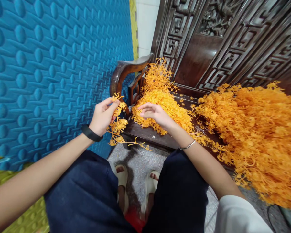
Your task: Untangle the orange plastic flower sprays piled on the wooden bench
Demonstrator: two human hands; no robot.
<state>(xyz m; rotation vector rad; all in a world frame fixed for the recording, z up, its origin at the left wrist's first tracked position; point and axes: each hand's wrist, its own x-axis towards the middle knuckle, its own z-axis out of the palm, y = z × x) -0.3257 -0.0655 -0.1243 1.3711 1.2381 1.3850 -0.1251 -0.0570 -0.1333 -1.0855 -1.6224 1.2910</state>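
A dark worktop point(140, 134) has a carved back point(196, 58) along its far edge and a curved armrest point(115, 77) at its left end, beside blue matting point(50, 81); speckled floor point(140, 165) shows below.

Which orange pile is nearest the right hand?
The low pile by the armrest: the right hand is over it; the tangle behind and large heap are farther.

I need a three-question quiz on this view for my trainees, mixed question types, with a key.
1. Which hand holds the orange sprigs?
2. True or false: the right hand is closed around the armrest.
3. In the picture, the larger orange heap lies: A, left of the smaller heap; B, right of it; C, on the blue mat.

Key: 1. The left hand. 2. False; it is loosely open. 3. B.
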